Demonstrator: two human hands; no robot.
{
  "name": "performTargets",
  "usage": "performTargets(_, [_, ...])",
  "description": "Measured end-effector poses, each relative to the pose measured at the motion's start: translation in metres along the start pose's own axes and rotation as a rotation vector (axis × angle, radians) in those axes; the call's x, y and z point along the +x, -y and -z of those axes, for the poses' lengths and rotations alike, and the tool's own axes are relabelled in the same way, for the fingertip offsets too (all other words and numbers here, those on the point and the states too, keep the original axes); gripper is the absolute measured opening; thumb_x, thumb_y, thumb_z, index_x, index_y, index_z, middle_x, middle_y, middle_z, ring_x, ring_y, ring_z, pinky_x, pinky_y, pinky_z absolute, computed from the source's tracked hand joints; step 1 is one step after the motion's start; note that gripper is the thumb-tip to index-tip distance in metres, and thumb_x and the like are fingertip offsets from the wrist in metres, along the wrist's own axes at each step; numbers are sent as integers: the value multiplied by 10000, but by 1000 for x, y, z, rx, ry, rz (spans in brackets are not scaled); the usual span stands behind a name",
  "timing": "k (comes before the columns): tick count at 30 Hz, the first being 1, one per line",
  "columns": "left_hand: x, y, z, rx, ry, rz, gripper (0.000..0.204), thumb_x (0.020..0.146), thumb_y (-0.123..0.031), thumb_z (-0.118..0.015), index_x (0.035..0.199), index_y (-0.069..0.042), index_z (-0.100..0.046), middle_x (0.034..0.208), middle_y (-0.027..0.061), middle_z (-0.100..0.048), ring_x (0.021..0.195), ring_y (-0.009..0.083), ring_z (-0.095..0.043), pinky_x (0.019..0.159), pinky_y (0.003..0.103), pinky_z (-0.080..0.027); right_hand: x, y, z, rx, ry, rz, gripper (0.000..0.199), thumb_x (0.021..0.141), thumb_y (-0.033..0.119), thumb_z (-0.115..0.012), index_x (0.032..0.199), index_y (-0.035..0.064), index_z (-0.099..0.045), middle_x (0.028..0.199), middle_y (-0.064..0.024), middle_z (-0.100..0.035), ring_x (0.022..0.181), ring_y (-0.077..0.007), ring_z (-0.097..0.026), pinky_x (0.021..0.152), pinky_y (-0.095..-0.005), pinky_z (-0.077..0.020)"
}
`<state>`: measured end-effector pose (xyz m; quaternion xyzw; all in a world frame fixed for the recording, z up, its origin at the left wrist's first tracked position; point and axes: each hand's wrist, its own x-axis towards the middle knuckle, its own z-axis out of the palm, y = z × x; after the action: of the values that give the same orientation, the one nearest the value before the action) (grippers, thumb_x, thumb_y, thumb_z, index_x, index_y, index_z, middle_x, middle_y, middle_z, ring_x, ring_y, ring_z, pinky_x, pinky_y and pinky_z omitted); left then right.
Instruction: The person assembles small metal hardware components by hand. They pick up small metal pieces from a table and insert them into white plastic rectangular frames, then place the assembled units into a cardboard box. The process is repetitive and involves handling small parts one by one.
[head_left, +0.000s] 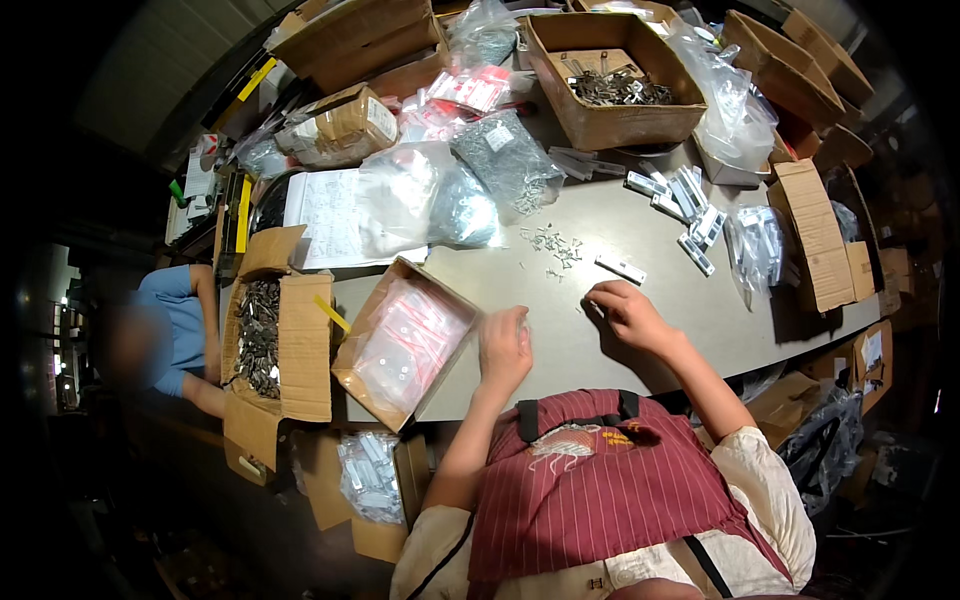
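Observation:
My left hand (504, 347) rests on the grey table (620, 330) near its front edge, fingers curled, right beside an open cardboard box of small clear bags (404, 340). My right hand (627, 314) lies on the table with fingers bent at the tips; whether it pinches a small part is too small to tell. Just beyond it lies a single small white packet (621, 268). A scatter of tiny metal screws (553, 245) lies further back.
A row of small filled packets (690, 210) lies at the right. A cardboard box of metal parts (612, 80) stands at the back, with plastic bags of hardware (505, 160) and a paper sheet (328, 215). Another box of dark parts (262, 335) is at left, beside a seated person (170, 330).

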<state>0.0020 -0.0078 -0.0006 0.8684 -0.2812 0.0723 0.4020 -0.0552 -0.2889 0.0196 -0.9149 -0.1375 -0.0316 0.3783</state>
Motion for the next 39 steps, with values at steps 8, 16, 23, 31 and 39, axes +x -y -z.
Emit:
performTargets(8, [0, 3, 0, -9, -11, -22, 316, 852, -14, -621, 1165, -57, -616, 1060, 139, -636, 1002, 374, -580, 903, 485, -447, 5, 16, -7, -54, -94, -74, 518, 699, -83, -615, 1207, 17, -623, 1191, -218, -607, 1125, -422, -575, 970, -462, -501])
performTargets(16, [-3, 2, -1, -51, 9, 21, 303, 860, -16, -616, 1160, -55, -613, 1046, 147, -631, 998, 371, -588, 905, 477, -460, 13, 19, -43, 18, -48, -2, 464, 690, -76, -639, 1142, 33, -636, 1088, -185, -593, 1080, -407, -562, 924, -466, -498])
performTargets(23, [-5, 4, -2, -59, 0, 48, 322, 849, 20, -629, 1160, -66, -616, 1037, 135, -634, 991, 359, -594, 891, 461, -474, 20, 28, -45, -66, -9, 124, 198, 778, 30, -623, 974, 57, -619, 1002, -163, -580, 968, -390, -585, 819, -475, -516])
performTargets(31, [-4, -11, -11, -318, -23, 284, 365, 830, 70, -682, 1170, -61, -661, 1081, 87, -673, 980, 212, -687, 880, 346, -538, 16, 27, -35, -268, 128, 155, 198, 807, 68, -613, 1000, 43, -578, 964, -168, -568, 956, -381, -600, 784, -470, -537])
performTargets(39, [14, -15, -40, -408, 33, 224, 351, 828, 86, -677, 1153, -45, -664, 1064, 95, -682, 983, 203, -695, 872, 337, -550, 6, 17, -40, -605, 92, 190, 174, 817, 117, -599, 955, 15, -565, 903, -155, -575, 878, -327, -633, 700, -417, -559])
